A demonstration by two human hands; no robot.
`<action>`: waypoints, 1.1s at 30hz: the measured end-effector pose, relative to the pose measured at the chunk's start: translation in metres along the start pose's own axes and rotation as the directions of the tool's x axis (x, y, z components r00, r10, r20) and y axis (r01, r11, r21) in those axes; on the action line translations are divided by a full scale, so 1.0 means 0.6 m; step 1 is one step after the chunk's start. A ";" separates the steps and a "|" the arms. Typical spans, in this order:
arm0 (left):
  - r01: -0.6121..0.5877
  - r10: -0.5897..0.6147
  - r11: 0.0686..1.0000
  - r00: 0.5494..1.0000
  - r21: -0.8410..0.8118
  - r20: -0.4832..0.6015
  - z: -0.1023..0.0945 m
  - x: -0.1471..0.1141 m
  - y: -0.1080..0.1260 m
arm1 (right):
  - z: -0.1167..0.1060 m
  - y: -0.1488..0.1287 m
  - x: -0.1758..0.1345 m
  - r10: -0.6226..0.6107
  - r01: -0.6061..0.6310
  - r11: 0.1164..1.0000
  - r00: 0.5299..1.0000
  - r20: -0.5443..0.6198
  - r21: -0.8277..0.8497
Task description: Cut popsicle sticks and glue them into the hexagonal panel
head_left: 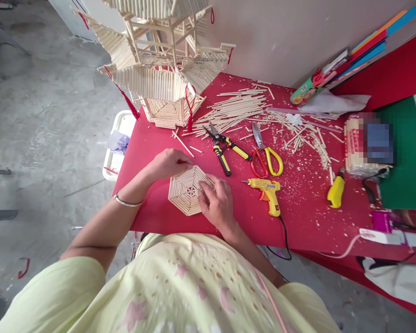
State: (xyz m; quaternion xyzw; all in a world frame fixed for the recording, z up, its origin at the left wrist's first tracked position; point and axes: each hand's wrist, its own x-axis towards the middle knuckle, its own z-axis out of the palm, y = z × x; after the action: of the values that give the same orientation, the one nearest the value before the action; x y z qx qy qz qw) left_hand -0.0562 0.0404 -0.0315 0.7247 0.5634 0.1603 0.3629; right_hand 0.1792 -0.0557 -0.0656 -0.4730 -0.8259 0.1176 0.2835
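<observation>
Near the red table's (242,222) front edge lies the hexagonal stick panel (184,192); my right hand (219,199) grasps its right side, probably to steady it. My left hand's (168,163) fingers curl at its far edge; whether they pinch, I can't tell. The glue gun (269,188) lies rightward, seemingly for easy reach.

We wear a pale-yellow, short-sleeved cloth shirt (166,277) with pink stars (133,316) and a crescent (223,299), and one rounded silver metal bracelet (126,203).
</observation>
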 end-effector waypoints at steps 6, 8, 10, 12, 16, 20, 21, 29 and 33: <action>0.007 -0.007 1.000 1.000 0.018 -0.001 0.003 0.001 -0.005 | 0.000 0.000 0.000 0.013 -0.013 1.000 1.000 0.014 0.009; 0.009 -0.009 1.000 1.000 0.029 0.004 0.003 0.002 -0.006 | -0.001 -0.001 0.000 0.012 -0.012 1.000 1.000 0.014 0.007; 0.008 -0.009 0.999 1.000 0.037 0.010 0.004 0.002 -0.007 | -0.001 -0.001 0.000 0.011 -0.011 1.000 1.000 0.013 0.006; 0.010 -0.011 0.999 1.000 0.040 0.009 0.005 0.003 -0.009 | -0.001 -0.001 0.000 0.012 -0.012 1.000 1.000 0.017 0.005; 0.019 -0.019 0.999 1.000 0.046 0.006 0.006 0.003 -0.011 | 0.000 0.001 -0.002 0.023 -0.023 1.000 0.999 0.034 0.009; 0.017 -0.017 0.999 1.000 0.039 0.005 0.006 0.002 -0.009 | 0.001 0.001 -0.003 0.024 -0.024 1.000 0.999 0.041 0.008; 0.020 -0.021 0.999 1.000 0.038 0.004 0.005 0.002 -0.008 | 0.001 0.001 -0.003 0.025 -0.025 1.000 0.999 0.039 0.008; 0.035 -0.035 0.998 0.999 0.049 0.009 0.005 0.002 -0.006 | 0.000 0.000 -0.002 0.026 -0.026 1.000 0.999 0.040 0.002; 0.034 -0.034 0.998 0.999 0.043 0.004 0.007 0.002 -0.010 | 0.002 0.001 -0.003 0.017 -0.017 1.000 0.999 0.030 0.000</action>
State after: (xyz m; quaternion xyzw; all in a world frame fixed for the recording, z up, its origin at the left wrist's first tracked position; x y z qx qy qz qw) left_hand -0.0571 0.0409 -0.0388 0.7230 0.5782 0.1403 0.3512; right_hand 0.1798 -0.0568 -0.0676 -0.4782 -0.8260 0.1270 0.2702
